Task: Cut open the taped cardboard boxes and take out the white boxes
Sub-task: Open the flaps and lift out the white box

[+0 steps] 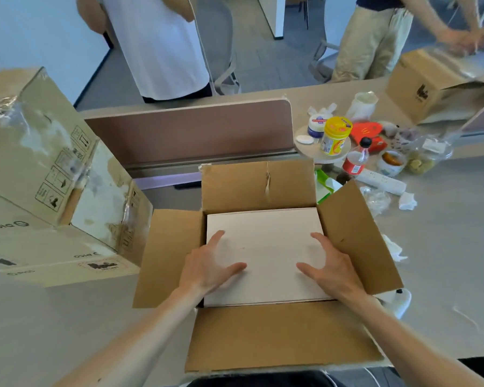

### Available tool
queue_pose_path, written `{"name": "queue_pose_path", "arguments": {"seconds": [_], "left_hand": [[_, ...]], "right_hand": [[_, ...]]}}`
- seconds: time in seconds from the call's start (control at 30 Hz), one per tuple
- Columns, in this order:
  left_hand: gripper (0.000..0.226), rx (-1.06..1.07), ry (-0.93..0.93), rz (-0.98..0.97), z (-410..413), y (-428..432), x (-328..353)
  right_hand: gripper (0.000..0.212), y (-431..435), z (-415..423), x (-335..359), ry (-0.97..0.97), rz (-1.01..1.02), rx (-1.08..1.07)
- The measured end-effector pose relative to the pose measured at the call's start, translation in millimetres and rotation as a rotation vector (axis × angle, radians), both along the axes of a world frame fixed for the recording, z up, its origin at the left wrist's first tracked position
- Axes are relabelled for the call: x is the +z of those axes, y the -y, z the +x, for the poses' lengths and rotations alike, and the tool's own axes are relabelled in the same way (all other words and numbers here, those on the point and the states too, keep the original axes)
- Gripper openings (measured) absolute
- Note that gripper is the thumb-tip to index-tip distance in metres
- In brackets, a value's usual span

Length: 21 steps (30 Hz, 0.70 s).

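An opened cardboard box (pixel 277 336) sits in front of me with all its flaps folded outward. A white box (pixel 266 241) fills its inside, top face showing. My left hand (pixel 210 266) lies over the white box's left side, fingers spread and reaching toward its left edge. My right hand (pixel 330 266) mirrors it on the right side, thumb pointing inward across the top. Neither hand is curled round anything.
Stacked taped cardboard boxes (pixel 48 169) stand at the left. A brown desk divider (pixel 190 132) runs behind. Jars, a bottle (pixel 356 157), a power strip and tissues clutter the right. Two people stand beyond the desk; one handles another cardboard box (pixel 430 85).
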<state>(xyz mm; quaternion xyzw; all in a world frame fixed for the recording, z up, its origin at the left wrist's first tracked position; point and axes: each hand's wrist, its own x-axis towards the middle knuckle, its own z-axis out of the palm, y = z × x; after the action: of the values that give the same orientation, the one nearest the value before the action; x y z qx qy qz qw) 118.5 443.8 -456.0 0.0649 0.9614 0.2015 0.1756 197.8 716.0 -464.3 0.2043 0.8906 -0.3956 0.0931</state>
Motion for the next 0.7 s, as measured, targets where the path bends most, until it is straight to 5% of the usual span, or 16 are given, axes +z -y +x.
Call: {"name": "queue_pose_path", "arguments": {"seconds": [0.17,0.57,0.7], "left_hand": [[0.103,0.075,-0.035,0.079,-12.0,-2.3,26.4],[0.094,0.011,-0.246,-0.16,-4.2,-17.9,122.6],[0.094,0.101,-0.234,-0.044,17.6,-7.3,131.4]], "right_hand": [[0.067,-8.9,-6.9,10.8,-0.189,-0.002,-0.096],[0.068,1.7,-19.6,94.3,-0.333,0.267,-0.11],[0.069,6.9,-20.2,124.6,-0.412,0.327,-0.041]]}}
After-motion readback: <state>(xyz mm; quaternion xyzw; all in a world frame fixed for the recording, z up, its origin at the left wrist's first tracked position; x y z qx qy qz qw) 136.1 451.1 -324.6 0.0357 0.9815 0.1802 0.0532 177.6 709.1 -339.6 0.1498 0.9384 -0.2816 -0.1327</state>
